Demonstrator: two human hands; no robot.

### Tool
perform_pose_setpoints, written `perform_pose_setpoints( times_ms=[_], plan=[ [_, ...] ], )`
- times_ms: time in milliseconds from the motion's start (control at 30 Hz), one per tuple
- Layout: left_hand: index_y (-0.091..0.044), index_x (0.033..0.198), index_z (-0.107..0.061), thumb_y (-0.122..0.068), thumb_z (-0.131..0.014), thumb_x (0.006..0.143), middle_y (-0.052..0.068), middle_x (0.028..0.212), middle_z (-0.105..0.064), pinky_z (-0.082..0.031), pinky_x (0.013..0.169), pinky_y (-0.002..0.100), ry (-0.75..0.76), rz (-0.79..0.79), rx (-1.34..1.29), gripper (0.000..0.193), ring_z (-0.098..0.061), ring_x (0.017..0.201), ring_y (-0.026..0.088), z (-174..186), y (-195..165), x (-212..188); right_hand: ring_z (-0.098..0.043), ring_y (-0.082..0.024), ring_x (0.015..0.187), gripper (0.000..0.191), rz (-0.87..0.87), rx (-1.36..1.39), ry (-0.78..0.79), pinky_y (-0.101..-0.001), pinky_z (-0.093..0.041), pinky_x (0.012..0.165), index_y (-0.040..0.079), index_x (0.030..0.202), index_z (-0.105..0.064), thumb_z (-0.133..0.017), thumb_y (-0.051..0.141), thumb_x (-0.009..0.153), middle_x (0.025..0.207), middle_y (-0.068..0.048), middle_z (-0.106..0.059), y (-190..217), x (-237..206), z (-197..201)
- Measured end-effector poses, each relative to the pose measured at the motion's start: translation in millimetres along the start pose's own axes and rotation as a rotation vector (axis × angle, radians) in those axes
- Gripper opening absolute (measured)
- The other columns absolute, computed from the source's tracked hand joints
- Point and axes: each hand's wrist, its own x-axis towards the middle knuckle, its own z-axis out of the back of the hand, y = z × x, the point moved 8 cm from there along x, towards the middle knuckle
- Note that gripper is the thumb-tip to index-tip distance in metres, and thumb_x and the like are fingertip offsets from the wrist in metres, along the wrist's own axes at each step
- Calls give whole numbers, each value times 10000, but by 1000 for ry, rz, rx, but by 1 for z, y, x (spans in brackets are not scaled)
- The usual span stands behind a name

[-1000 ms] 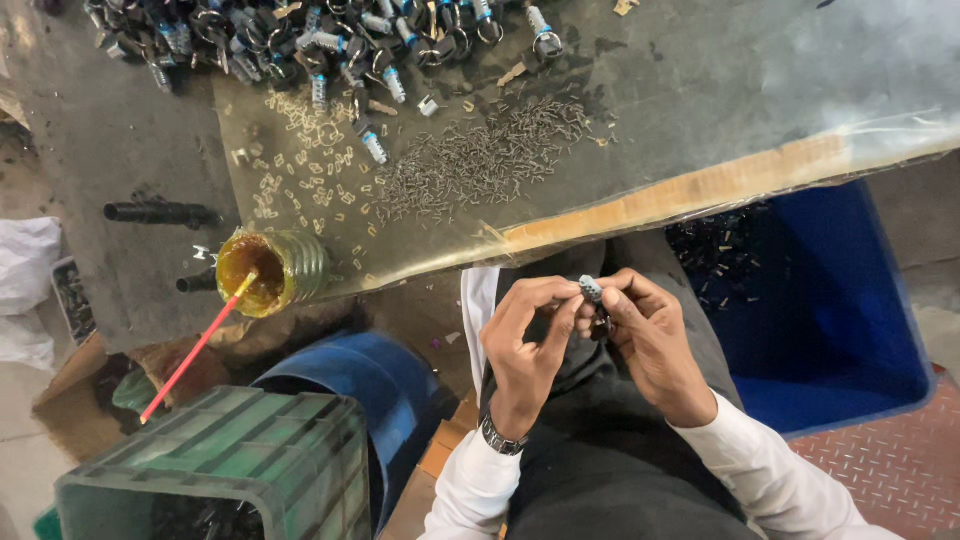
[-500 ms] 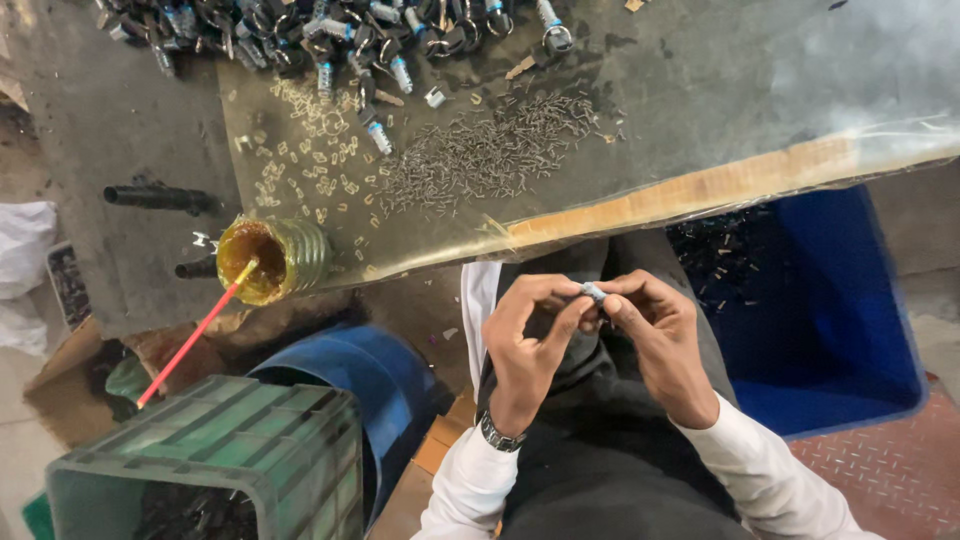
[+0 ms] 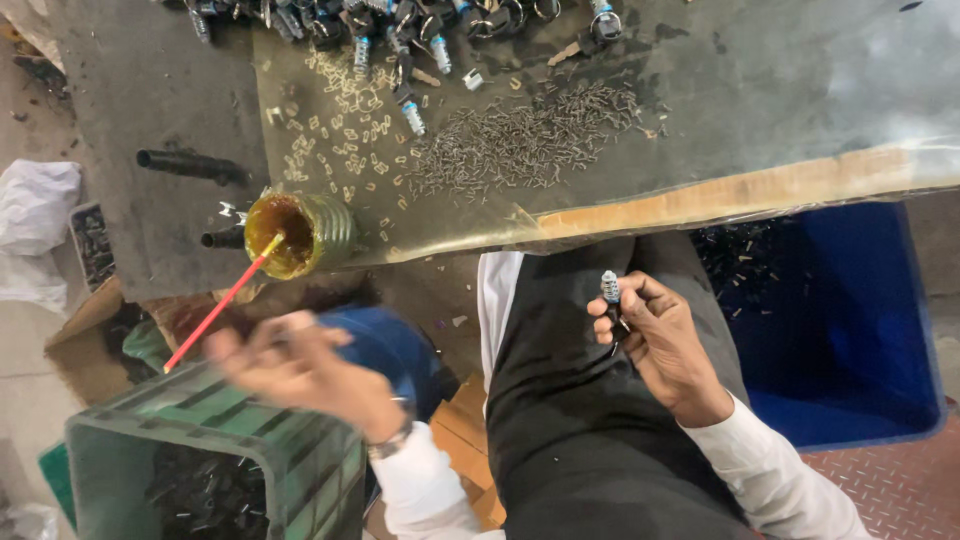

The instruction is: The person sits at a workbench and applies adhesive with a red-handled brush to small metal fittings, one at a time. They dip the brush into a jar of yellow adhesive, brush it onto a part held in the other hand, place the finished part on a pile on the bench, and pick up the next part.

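Observation:
My right hand (image 3: 660, 345) is over my lap, shut on a small silver metal cylinder (image 3: 610, 288) that stands up between thumb and fingers. Blurred by motion, my left hand (image 3: 300, 370) is out to the left above a green plastic crate (image 3: 200, 440). Its fingers are loosely apart with nothing seen in them. Its fingertips are close to the lower end of a red stick (image 3: 220, 305). The stick leans in a jar of amber liquid (image 3: 300, 235) at the table's near edge.
On the plastic-covered table (image 3: 780, 90) lie a heap of small dark pins (image 3: 520, 145), scattered pale flat pieces (image 3: 340, 120) and several metal cylinders (image 3: 400, 20) at the far edge. A blue bin (image 3: 850, 330) stands right of my legs. The green crate holds dark parts.
Both hands were together on the small cylinder. My left hand has let go and swung left and down over the green crate; my right hand keeps the cylinder.

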Motion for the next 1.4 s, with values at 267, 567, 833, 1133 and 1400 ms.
perform_pose_setpoints(
  times_ms=[267, 567, 833, 1133, 1400],
  plan=[
    [21, 1171, -615, -57, -624, 1131, 137, 1030, -684, -462, 537, 233, 102, -316, 296, 89, -627, 733, 131, -2, -27, 56, -689, -161, 787, 209, -72, -136, -20, -304, -569, 693, 7, 1084, -640, -616, 197, 1000, 990, -129, -742, -5, 3, -18],
    [23, 1092, -557, -320, -569, 1147, 124, 797, -633, -483, 486, 258, 165, -209, -55, 348, -594, 552, 156, -25, -67, -36, -665, -160, 775, 197, -23, -57, 4, -315, -557, 726, 50, 1037, -619, -644, 244, 1015, 881, -73, -702, -5, 0, -25],
    [28, 1059, -587, -172, -581, 1080, 138, 878, -676, -498, 569, 246, 577, 209, -271, 201, -606, 605, 141, -76, -44, -89, -660, -146, 785, 191, 42, -127, 32, -296, -545, 732, 43, 1019, -609, -632, 232, 1032, 884, -79, -708, 11, -5, -30],
    [28, 1076, -582, -195, -567, 1093, 136, 881, -663, -492, 591, 254, 541, 164, -195, 225, -607, 610, 145, -79, -36, -95, -669, -140, 799, 155, 67, -144, 56, -290, -546, 745, 48, 1036, -616, -625, 203, 1036, 885, -89, -715, 17, -10, -36],
    [17, 1107, -553, -310, -563, 1138, 120, 830, -610, -474, 558, 270, 212, -133, -82, 329, -556, 554, 155, -34, -47, -43, -668, -158, 853, 179, 92, -188, 17, -302, -545, 806, 10, 1089, -624, -599, 185, 1060, 932, -93, -693, 38, -20, -28]
  ],
)
